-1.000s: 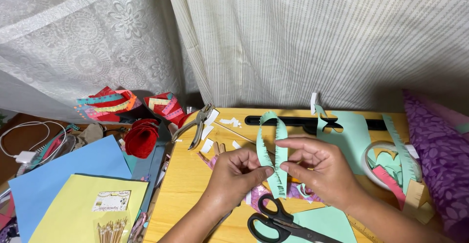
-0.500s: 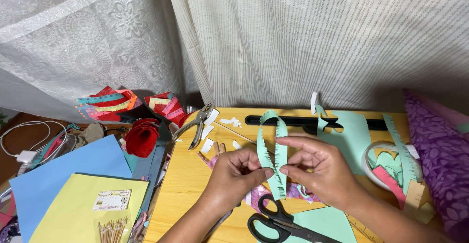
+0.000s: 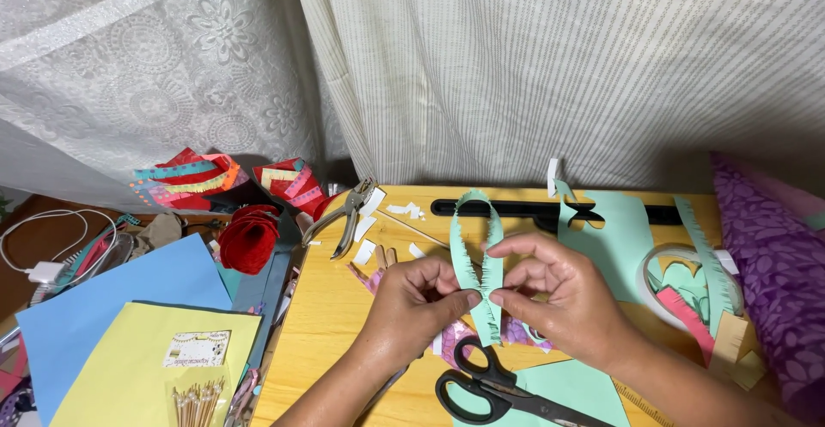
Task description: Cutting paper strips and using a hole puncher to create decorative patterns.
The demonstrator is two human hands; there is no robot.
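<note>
Yellow wood makes up the small table (image 3: pixel 335 307) under the work, with pale curtains (image 3: pixel 533 57) hanging behind it. Nearest the camera, black-handled scissors (image 3: pixel 494 388) lie shut on the table, their blades over a sheet of mint green paper (image 3: pixel 571 388). To the near left, off the table, a yellow sheet (image 3: pixel 120 367) lies on a blue sheet (image 3: pixel 112 294), and on the yellow one rests a clear packet of thin wooden sticks (image 3: pixel 196 393) under a printed card.

Just beyond the scissors, the left hand (image 3: pixel 417 302) and the right hand (image 3: pixel 571 294) meet over the middle of the table. Both pinch a fringed mint green paper strip (image 3: pixel 479 247) between thumb and fingertips, the other fingers curled in. The strip is bent into a tall loop that stands up beyond the hands, with one end hanging down between them.

To the right, a roll of clear tape (image 3: pixel 687 285) lies flat, with green and pink paper scraps inside its ring. Farther back on the left of the table lie metal pliers (image 3: pixel 348 212) among white paper bits. Off the table's far left sit a red rolled paper flower (image 3: pixel 249 238) and a heap of coloured paper strips (image 3: pixel 193 178). Purple patterned cloth (image 3: pixel 765 264) fills the right edge.
</note>
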